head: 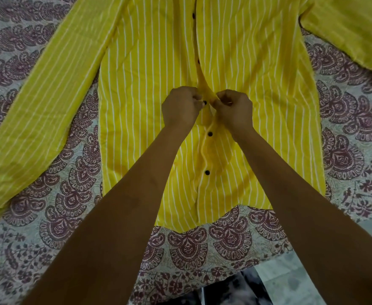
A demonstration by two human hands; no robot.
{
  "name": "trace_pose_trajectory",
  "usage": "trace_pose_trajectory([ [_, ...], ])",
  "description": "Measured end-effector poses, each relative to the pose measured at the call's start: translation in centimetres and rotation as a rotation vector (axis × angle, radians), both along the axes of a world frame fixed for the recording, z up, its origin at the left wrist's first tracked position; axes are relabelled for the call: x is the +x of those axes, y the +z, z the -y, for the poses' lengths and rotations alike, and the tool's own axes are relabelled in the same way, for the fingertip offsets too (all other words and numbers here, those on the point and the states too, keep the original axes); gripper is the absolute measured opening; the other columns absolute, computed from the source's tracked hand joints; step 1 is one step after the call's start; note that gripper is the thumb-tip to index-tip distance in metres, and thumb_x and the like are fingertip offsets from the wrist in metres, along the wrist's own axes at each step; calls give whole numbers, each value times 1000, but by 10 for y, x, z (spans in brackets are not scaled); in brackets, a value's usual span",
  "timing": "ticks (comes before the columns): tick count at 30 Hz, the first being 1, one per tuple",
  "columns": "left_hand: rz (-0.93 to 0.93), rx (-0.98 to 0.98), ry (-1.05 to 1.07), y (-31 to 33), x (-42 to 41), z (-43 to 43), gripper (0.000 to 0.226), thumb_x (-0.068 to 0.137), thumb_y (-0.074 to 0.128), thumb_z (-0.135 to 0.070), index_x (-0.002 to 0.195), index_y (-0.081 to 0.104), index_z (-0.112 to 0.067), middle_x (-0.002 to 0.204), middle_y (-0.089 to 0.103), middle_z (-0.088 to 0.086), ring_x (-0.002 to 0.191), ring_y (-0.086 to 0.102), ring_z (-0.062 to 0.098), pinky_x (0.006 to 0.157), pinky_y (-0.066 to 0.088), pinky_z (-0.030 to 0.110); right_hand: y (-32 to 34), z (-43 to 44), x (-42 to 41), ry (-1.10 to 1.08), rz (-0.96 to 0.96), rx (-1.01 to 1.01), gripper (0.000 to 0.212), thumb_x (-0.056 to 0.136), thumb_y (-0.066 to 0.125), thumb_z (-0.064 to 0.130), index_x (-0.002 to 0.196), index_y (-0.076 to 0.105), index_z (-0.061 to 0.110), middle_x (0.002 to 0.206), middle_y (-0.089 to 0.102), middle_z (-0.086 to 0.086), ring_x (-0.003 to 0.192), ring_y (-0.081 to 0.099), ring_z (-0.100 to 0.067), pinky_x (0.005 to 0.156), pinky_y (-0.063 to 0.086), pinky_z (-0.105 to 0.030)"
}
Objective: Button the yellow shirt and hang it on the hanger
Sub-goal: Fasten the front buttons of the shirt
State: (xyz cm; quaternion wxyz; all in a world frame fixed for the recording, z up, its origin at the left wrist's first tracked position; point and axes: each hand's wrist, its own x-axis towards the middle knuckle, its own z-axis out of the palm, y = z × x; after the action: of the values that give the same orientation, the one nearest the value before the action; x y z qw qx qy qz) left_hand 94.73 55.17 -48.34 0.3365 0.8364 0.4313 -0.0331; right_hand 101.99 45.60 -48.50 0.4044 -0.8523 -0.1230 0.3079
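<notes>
Yellow shirt (149,84), left hand (179,108), right hand (233,110) (both pinching)

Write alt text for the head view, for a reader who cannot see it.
The left hand and right hand pinch the front edges of a yellow shirt at a dark button. The white-striped shirt lies flat, sleeves spread, on a patterned sheet.

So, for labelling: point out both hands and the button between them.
left hand (179,106): head view, back of hand.
right hand (235,108): head view, back of hand.
button (205,103): head view, centre, on yellow shirt (149,84).
</notes>
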Motion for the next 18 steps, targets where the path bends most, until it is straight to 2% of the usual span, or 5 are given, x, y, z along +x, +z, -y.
trace_pose_trajectory([
  [3, -41, 123, -120, 0, 3, 5, 18, 85, 59, -28, 99, 67, -19, 105, 66, 2, 100, 60, 21, 69, 38, 29, -7, 0, -1, -81, -77, 41, 12, 77, 66, 15, 86, 70, 8, 80, 69, -13, 76, 65, -26, 73, 51, -38],
  [6, -48, 133, -173, 1, 4, 8, 13, 86, 56, -23, 94, 66, -19, 101, 66, 1, 97, 59, 20, 66, 35, 27, -11, 1, -2, -128, -98, 50, 12, 76, 67, 13, 87, 68, 11, 78, 68, -9, 74, 64, -22, 72, 51, -38],
  [11, 100, -154, 128, 8, 7, 0, 4, 78, 68, -22, 78, 71, -20, 85, 70, -5, 78, 58, 5, 63, 38, 19, -12, 5, -6, -146, -82, 74, 9, 80, 62, 9, 87, 67, 8, 73, 63, -2, 72, 58, -14, 71, 47, -34],
  [15, 148, -184, 210, 14, 5, 6, 6, 76, 69, -24, 78, 72, -19, 67, 59, -9, 69, 56, 4, 59, 40, 18, -7, 6, -12, -177, -25, 66, 13, 80, 62, 8, 92, 68, 5, 77, 65, -6, 73, 59, -13, 70, 45, -24],
  [18, 187, -200, 252, 16, 3, 9, 6, 76, 69, -23, 78, 72, -18, 63, 58, -11, 62, 55, 1, 60, 41, 18, -2, 8, -16, -173, 67, 56, 16, 80, 62, 8, 94, 68, 4, 88, 71, -12, 81, 65, -18, 72, 45, -21],
])
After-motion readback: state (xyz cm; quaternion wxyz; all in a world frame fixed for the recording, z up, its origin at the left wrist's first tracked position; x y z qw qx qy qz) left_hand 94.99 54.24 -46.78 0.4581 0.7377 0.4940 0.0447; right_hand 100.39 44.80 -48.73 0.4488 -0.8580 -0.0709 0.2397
